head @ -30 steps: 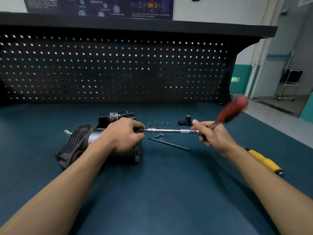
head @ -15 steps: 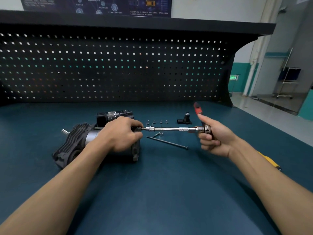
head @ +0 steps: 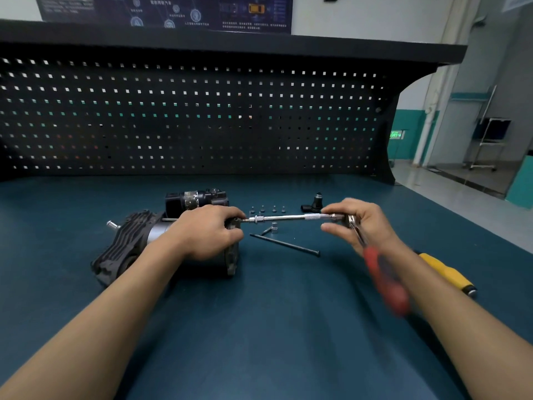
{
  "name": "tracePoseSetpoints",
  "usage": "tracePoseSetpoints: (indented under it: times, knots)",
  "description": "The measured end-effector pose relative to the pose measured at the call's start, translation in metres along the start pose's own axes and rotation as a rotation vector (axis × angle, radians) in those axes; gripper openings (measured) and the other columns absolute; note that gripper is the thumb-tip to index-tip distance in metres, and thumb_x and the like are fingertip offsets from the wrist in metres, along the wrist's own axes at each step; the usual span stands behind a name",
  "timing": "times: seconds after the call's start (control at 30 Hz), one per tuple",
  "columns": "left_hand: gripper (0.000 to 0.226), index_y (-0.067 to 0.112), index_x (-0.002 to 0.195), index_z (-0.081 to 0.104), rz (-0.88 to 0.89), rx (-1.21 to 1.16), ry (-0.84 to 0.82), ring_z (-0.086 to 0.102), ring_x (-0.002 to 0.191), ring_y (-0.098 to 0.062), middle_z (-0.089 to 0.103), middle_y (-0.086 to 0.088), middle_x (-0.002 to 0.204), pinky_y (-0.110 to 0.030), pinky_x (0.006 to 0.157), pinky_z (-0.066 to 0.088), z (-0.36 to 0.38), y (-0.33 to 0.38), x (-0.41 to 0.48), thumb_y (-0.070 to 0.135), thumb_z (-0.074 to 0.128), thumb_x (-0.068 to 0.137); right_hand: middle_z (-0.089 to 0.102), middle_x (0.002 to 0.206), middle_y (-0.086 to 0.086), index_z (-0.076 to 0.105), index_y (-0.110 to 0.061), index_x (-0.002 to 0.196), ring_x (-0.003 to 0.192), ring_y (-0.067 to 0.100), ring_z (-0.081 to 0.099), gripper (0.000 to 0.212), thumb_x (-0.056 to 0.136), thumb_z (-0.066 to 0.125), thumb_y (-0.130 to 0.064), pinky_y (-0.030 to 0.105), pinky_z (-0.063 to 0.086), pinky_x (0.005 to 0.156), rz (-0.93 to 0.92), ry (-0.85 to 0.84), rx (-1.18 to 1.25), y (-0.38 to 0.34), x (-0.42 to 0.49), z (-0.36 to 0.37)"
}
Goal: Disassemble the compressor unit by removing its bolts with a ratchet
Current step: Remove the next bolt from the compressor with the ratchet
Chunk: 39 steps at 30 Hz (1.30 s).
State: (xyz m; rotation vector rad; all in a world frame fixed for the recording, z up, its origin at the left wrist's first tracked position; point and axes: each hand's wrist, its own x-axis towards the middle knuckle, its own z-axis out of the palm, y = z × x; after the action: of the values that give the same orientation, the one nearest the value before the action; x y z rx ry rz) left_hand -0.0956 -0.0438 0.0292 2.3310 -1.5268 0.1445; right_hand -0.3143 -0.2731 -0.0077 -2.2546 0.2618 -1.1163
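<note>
The compressor unit, black finned casting with a silver body, lies on its side on the blue bench. My left hand grips its right end, fingers pinching where the socket meets the bolt. A chrome extension bar runs level from there to the ratchet head. My right hand holds the ratchet at its head. The ratchet's red handle hangs down toward me, blurred by motion. The bolt itself is hidden under my left fingers.
A long dark bolt and a small socket lie just right of the unit. Several small bolts and a black fitting stand behind. A yellow-handled tool lies at right. A black pegboard walls the back.
The ratchet's red handle has swung from up and right, over the top, down toward me. My left hand has stayed on the unit.
</note>
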Motion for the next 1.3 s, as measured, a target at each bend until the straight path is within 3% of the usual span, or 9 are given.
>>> tracePoseSetpoints:
  times: [0.2, 0.3, 0.4, 0.5, 0.67, 0.9, 1.07, 1.17, 1.3]
  knots:
    - [0.057, 0.038, 0.12, 0.065, 0.0, -0.018, 0.033, 0.059, 0.106, -0.02, 0.067, 0.011, 0.112, -0.034, 0.082, 0.043, 0.0, 0.002, 0.001, 0.048, 0.038, 0.07, 0.07, 0.076, -0.022, 0.074, -0.033, 0.09, 0.067, -0.007, 0.062, 0.031, 0.073, 0.087, -0.01, 0.005, 0.043, 0.069, 0.029, 0.04, 0.012, 0.003, 0.001, 0.003]
    - [0.054, 0.038, 0.115, 0.067, -0.003, -0.034, 0.026, 0.059, 0.101, -0.019, 0.061, 0.015, 0.096, -0.034, 0.08, 0.044, -0.002, 0.002, 0.001, 0.047, 0.039, 0.07, 0.067, 0.064, -0.012, 0.076, -0.027, 0.083, 0.057, 0.001, 0.057, 0.012, 0.079, 0.081, -0.037, 0.013, 0.044, 0.058, 0.191, -0.001, 0.063, -0.007, -0.001, 0.005]
    - [0.052, 0.038, 0.114, 0.067, 0.001, -0.041, 0.018, 0.058, 0.097, -0.019, 0.059, 0.015, 0.093, -0.034, 0.078, 0.042, -0.002, 0.002, 0.002, 0.047, 0.04, 0.07, 0.052, 0.05, -0.002, 0.075, -0.011, 0.081, 0.045, 0.013, 0.045, 0.063, 0.072, 0.06, -0.072, 0.021, 0.035, 0.042, 0.44, 0.007, 0.246, -0.015, 0.001, 0.005]
    - [0.052, 0.037, 0.114, 0.067, 0.0, -0.049, 0.019, 0.055, 0.092, -0.018, 0.059, 0.014, 0.094, -0.033, 0.076, 0.041, -0.002, 0.001, 0.001, 0.047, 0.04, 0.071, 0.048, 0.048, 0.006, 0.077, -0.009, 0.085, 0.04, 0.016, 0.041, 0.089, 0.059, 0.051, -0.09, 0.023, 0.029, 0.038, 0.727, -0.039, 0.366, -0.023, 0.003, 0.004]
    - [0.052, 0.037, 0.113, 0.067, -0.001, -0.048, 0.025, 0.055, 0.093, -0.018, 0.062, 0.013, 0.097, -0.033, 0.077, 0.042, -0.001, 0.001, 0.001, 0.047, 0.04, 0.071, 0.039, 0.049, 0.003, 0.068, -0.007, 0.099, 0.036, 0.013, 0.031, 0.077, 0.082, 0.05, -0.08, 0.021, 0.022, 0.037, 0.94, -0.158, 0.573, -0.021, 0.001, 0.002]
    - [0.048, 0.038, 0.109, 0.067, -0.004, -0.041, 0.04, 0.057, 0.093, -0.02, 0.062, 0.013, 0.095, -0.034, 0.075, 0.041, 0.001, -0.002, 0.002, 0.047, 0.04, 0.07, 0.035, 0.043, -0.005, 0.051, -0.022, 0.072, 0.031, 0.007, 0.026, 0.042, 0.085, 0.059, -0.061, 0.019, 0.02, 0.036, 1.004, -0.208, 0.853, -0.022, 0.004, -0.004]
    - [0.055, 0.041, 0.119, 0.064, -0.012, -0.027, 0.035, 0.059, 0.107, -0.02, 0.067, 0.012, 0.113, -0.035, 0.08, 0.042, 0.002, -0.001, 0.003, 0.048, 0.039, 0.071, 0.04, 0.049, -0.001, 0.062, -0.018, 0.077, 0.036, 0.008, 0.032, 0.035, 0.07, 0.076, -0.05, 0.019, 0.025, 0.038, 0.864, -0.205, 0.76, -0.021, 0.001, -0.004]
    - [0.06, 0.042, 0.127, 0.06, -0.01, -0.016, 0.032, 0.058, 0.114, -0.018, 0.065, 0.012, 0.124, -0.034, 0.08, 0.037, 0.003, -0.002, 0.003, 0.049, 0.037, 0.071, 0.052, 0.055, 0.003, 0.067, -0.012, 0.09, 0.043, 0.01, 0.044, 0.04, 0.066, 0.083, -0.04, 0.019, 0.033, 0.041, 0.599, -0.156, 0.467, -0.019, -0.002, -0.008]
    - [0.062, 0.041, 0.128, 0.059, -0.006, -0.015, 0.025, 0.057, 0.117, -0.017, 0.064, 0.013, 0.128, -0.034, 0.082, 0.038, 0.003, -0.002, 0.002, 0.05, 0.037, 0.071, 0.068, 0.069, -0.003, 0.076, -0.019, 0.081, 0.059, 0.0, 0.058, 0.019, 0.07, 0.084, -0.032, 0.011, 0.044, 0.061, 0.245, -0.088, 0.076, -0.011, -0.005, -0.003]
